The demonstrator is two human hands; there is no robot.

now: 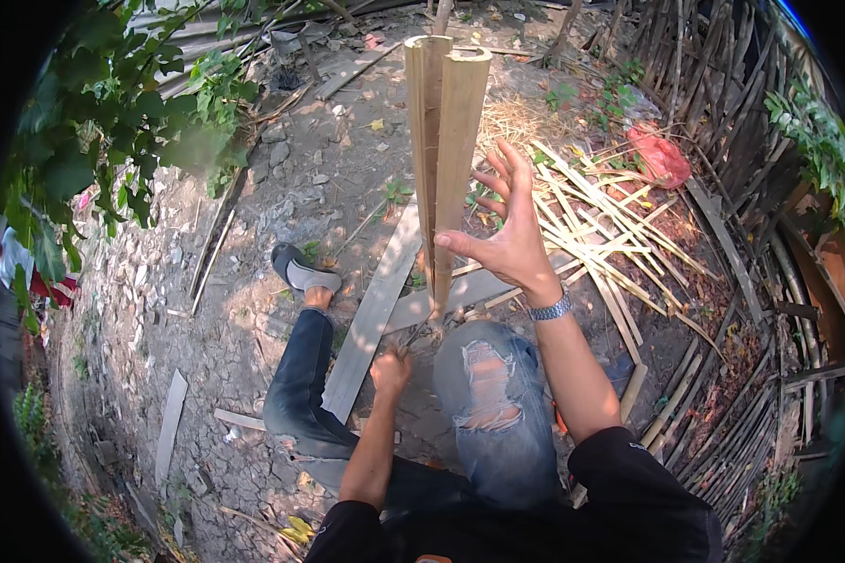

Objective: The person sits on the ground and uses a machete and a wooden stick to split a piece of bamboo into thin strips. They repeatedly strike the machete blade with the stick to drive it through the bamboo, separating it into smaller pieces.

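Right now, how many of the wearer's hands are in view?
2: the right hand, fingers spread, by the upright split bamboo; the left hand, curled, lower in the picture, near the bamboo's bottom end. Neither is hidden.

Cracked, dusty earth (225,361) carries a long grey plank (371,319). Left of that plank lie a short grey board (171,427) and scattered pale fragments (143,251); to its right, a crisscrossed heap of pale strips (599,236) and, farther off, dry straw (514,120); past its near end, yellow leaves (299,528).

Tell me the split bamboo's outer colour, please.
Split bamboo: yellowish tan outside, best in the head view.
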